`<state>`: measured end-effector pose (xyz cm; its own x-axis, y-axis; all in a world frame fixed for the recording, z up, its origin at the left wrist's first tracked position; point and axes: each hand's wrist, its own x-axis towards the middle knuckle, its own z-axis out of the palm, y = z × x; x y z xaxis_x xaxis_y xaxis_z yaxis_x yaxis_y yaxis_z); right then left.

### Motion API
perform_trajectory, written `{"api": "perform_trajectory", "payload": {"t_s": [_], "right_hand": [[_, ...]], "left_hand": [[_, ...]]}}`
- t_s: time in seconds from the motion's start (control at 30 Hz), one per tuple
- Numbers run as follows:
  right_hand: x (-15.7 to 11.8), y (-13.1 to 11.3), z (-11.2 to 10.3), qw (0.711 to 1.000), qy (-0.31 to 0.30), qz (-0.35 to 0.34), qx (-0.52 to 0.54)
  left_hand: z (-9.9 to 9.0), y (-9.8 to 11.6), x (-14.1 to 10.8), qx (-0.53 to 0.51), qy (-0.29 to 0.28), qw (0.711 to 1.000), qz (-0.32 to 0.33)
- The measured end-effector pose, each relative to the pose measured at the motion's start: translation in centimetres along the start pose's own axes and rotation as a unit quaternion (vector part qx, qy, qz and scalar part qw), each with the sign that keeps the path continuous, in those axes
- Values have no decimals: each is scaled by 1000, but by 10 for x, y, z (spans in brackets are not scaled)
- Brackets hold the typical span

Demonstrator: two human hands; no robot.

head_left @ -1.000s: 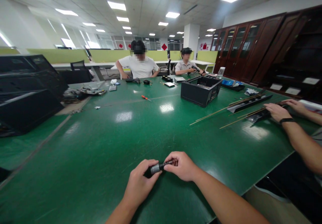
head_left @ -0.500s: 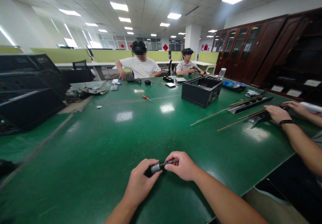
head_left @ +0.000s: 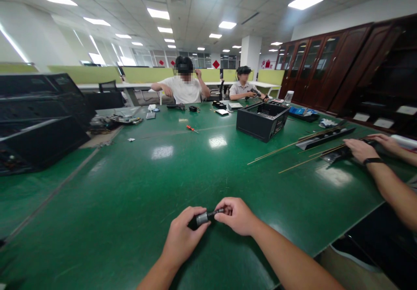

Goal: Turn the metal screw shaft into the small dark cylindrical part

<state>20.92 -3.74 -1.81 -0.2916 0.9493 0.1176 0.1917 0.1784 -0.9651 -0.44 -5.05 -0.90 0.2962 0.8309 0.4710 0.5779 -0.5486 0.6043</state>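
Observation:
A small grey-and-black cylinder (head_left: 202, 218) lies between both hands, just above the green table; its exact kind is too small to tell. My left hand (head_left: 181, 234) grips the thicker grey part, thumb on one side and fingers on the other. At the narrower dark end, the fingertips of my right hand (head_left: 238, 217) are pinched on a thin ribbed shaft. Part of that shaft is hidden by the right fingers.
On the green table (head_left: 130, 203) lie an orange screwdriver (head_left: 191, 128), a black open case (head_left: 260, 123) and long thin rods (head_left: 273, 154). Black computer cases (head_left: 42, 146) stand at left. A co-worker's hands (head_left: 360, 150) work at right; two people (head_left: 187, 90) sit opposite.
My hands keep almost the same grip on the cylinder. Across the table, the person in white has raised one hand to the head. The view has tilted slightly.

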Motion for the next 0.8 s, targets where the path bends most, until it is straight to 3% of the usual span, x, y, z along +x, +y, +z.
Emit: {"api": "perform_trajectory", "payload": {"t_s": [0.8], "right_hand": [[-1, 0, -1, 1000, 3, 5, 5]], "left_hand": [[-1, 0, -1, -8, 1, 1000, -21]]}}
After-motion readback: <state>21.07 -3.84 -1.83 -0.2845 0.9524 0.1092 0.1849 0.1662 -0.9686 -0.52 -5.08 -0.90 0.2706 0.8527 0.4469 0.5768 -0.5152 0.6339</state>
